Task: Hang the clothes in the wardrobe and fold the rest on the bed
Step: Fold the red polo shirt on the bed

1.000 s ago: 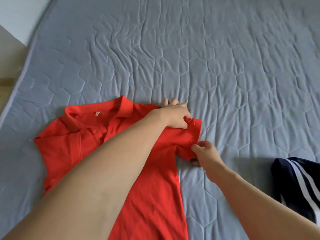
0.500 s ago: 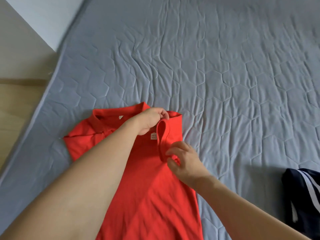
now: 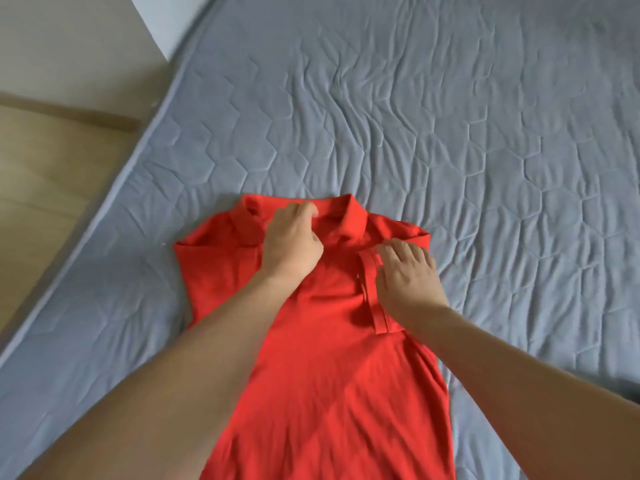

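A red polo shirt (image 3: 329, 375) lies on the grey quilted bed (image 3: 415, 116), collar (image 3: 346, 216) pointing away from me. Its right sleeve (image 3: 375, 299) is folded inward over the chest, with the cuff band lying lengthwise. My left hand (image 3: 291, 244) sits just left of the collar, its fingers curled into the fabric there. My right hand (image 3: 407, 278) presses on the folded sleeve with spread fingers. The shirt's left sleeve still sticks out to the left. My forearms hide part of the shirt's body.
The bed's left edge runs diagonally, with wooden floor (image 3: 41, 188) beyond it. A sliver of a dark garment (image 3: 632, 393) shows at the right edge. Bare mattress spreads wide beyond and to the right of the shirt.
The right sleeve and shoulder were folded inward over the shirt. My left hand moved left to the collar, and my right hand came down onto the folded sleeve. The view shifted left.
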{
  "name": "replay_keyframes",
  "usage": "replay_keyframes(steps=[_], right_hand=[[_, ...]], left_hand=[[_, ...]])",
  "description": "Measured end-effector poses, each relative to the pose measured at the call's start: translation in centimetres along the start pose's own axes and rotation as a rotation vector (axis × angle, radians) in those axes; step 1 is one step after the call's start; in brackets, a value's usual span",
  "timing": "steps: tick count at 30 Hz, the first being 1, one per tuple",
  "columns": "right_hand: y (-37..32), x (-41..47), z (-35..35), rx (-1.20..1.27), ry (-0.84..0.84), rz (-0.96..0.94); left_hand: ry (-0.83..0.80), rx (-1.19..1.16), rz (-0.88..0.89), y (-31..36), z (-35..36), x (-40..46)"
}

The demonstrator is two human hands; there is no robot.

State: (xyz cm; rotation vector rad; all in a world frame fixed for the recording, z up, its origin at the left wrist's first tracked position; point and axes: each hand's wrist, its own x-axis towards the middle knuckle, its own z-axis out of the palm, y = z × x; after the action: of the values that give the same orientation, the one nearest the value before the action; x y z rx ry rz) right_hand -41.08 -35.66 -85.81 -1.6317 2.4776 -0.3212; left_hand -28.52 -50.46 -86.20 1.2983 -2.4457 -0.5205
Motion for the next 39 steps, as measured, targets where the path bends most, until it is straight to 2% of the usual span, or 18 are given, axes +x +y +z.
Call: replay_keyframes(steps=[1,3,7,10,12,14,17,20,22,24,27,29,31,34,39], right_hand=[[-0.5,2.0,-0.3,0.011,-0.018,-0.014],[-1.7,5.9,-0.3,0.049,-0.14,0.013],[-2.6,11.2,1.3,-0.027,-0.345,0.144],[-2.1,13.0,1.5,-0.089,-0.417,0.203],[-2.3,13.4,1.0,-0.009,-0.361,0.241],[-2.5,12.7,0.8,0.087,-0.309,0.196],[-2.3,9.3,0.3,-0.067,-0.134,-0.021],[-1.9,4.6,0.8,-0.224,-0.14,-0.214],[-1.6,1.5,1.9,-0.27,-0.302,-0.287],[-1.4,-0.1,2.7,-0.198,-0.358,-0.279],[-2.9,1.0,2.3,-0.033,-0.238,-0.051],[-3.7,2.4,3.2,-0.053,-0.22,0.077],[-3.7,3.0,4.6,-0.161,-0.253,0.133],[-1.7,2.8,6.9,-0.274,-0.284,0.24],[0.4,2.5,8.7,-0.26,-0.193,0.235]], left_hand=[[0.07,0.061,0.003,-1.7,-0.7,0.8],[0.048,0.197,-0.082,-4.9,-2.1,2.3],[-0.344,0.299,-0.315,-8.5,-3.3,4.4],[-0.451,0.358,-0.287,-9.3,-3.6,5.9],[-0.393,0.315,-0.206,-10.0,-4.1,6.4],[-0.241,0.261,-0.007,-10.2,-4.7,5.3],[-0.032,0.422,0.33,-9.9,-5.5,1.0],[-0.135,0.498,0.451,-10.4,-5.3,-4.3],[-0.256,0.478,0.411,-11.1,-4.8,-6.7],[-0.249,0.389,0.286,-10.6,-4.5,-7.6],[-0.166,0.233,0.121,-8.6,-3.7,-6.3],[-0.249,0.257,0.041,-8.1,-2.1,-5.2],[-0.337,0.322,-0.079,-9.1,-0.4,-4.9],[-0.347,0.422,-0.199,-11.5,1.3,-5.6],[-0.26,0.458,-0.208,-12.5,2.6,-5.8]])
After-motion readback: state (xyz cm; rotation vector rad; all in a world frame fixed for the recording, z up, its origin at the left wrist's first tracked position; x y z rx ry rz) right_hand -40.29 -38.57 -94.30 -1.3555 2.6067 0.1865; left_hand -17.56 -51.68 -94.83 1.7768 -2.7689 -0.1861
